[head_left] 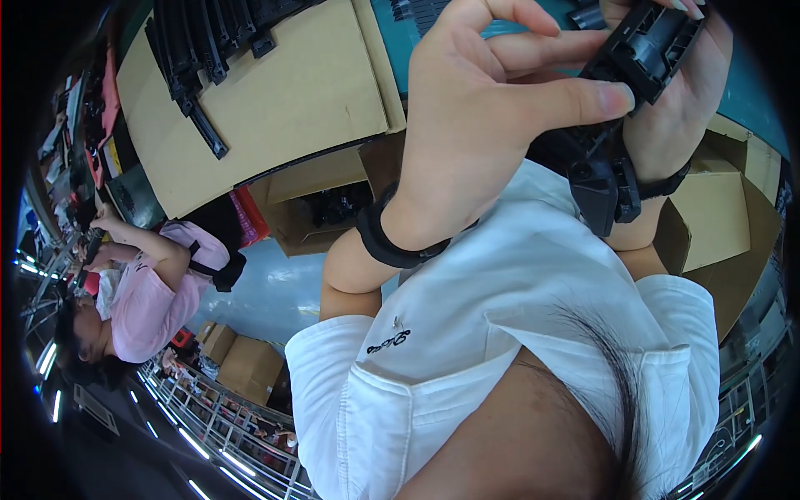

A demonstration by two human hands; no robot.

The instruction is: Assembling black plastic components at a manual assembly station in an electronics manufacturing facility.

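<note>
A long black plastic housing (654,52) with an open, hollowed-out top is up at the right, in front of my chest. My left hand (492,112) pinches its near side, with the thumb pressed along the edge and the fingers partly behind it. From the other side, my right hand (687,96) wraps around the same housing, its fingertips showing over the far end. The housing's blocky lower end (604,187) hangs down past my right wrist, against the white shirt. What the curled left fingers touch behind it is hidden.
Several long black plastic strips (196,50) lie on a cardboard sheet (292,100) at the upper left. Below it stands an open carton (312,237) with dark parts inside. Another open carton (708,217) is at right. A person in pink (158,292) works at the left.
</note>
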